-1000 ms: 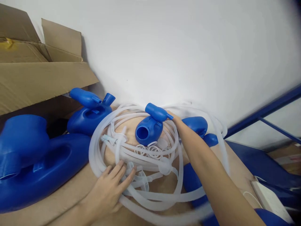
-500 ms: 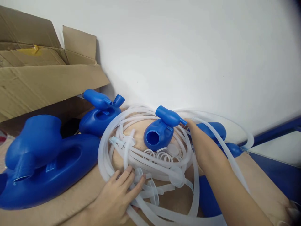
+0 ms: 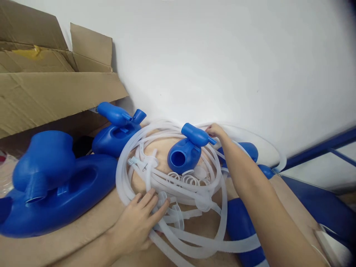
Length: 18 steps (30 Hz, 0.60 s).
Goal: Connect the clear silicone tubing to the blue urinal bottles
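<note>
Two bare hands at a loose coil of translucent tubing (image 3: 121, 174).
At left, a large blue bottle (image 3: 55, 207) lies below an open cardboard box (image 3: 55, 96); the left hand (image 3: 130, 226) rests on the coil's near left side, its fingers (image 3: 149, 199) slightly apart over the tubing and beside clear plastic fittings (image 3: 179, 218); a smaller blue bottle (image 3: 191, 154) and white rings (image 3: 190, 180) sit amid the loops; the right hand (image 3: 214, 130) reaches to the coil's far right side by the wall (image 3: 217, 66), fingers bent near the tubing, their grip too hidden to tell.
</note>
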Motion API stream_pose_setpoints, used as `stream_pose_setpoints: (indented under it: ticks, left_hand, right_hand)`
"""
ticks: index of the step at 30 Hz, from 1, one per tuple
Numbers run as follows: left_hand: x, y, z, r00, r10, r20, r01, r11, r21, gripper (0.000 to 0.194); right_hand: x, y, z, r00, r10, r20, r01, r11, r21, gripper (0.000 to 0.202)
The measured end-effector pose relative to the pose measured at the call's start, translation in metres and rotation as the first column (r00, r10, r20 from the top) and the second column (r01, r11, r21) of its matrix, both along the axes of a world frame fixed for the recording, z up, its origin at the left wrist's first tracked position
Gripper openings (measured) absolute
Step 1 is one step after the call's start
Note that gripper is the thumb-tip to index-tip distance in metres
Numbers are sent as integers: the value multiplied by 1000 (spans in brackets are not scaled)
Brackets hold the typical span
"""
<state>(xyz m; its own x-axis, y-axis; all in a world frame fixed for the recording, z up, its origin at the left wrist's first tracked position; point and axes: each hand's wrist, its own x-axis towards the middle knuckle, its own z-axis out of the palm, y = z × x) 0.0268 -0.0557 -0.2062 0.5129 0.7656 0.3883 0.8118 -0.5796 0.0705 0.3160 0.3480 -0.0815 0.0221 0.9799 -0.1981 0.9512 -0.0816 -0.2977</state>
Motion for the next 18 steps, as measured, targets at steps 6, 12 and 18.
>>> stream_pose_setpoints:
  ticks: [6,12,18]
  left_hand:
    - [2,3,1,999,7,-45,-10,999,-48,79]
    - [0,5,11,998,-36,-43,38,998,45,77]
    - [-7,3,27,979,-123,-163,147,978,146,89]
  right_hand:
    - [4,-15,64,999,43,-8,-43,999,19,19]
    - [7,-66,40,987,129,97,-108,976,-190,31]
    - [1,-118,-2,947,240,214,-241,970,-18,47]
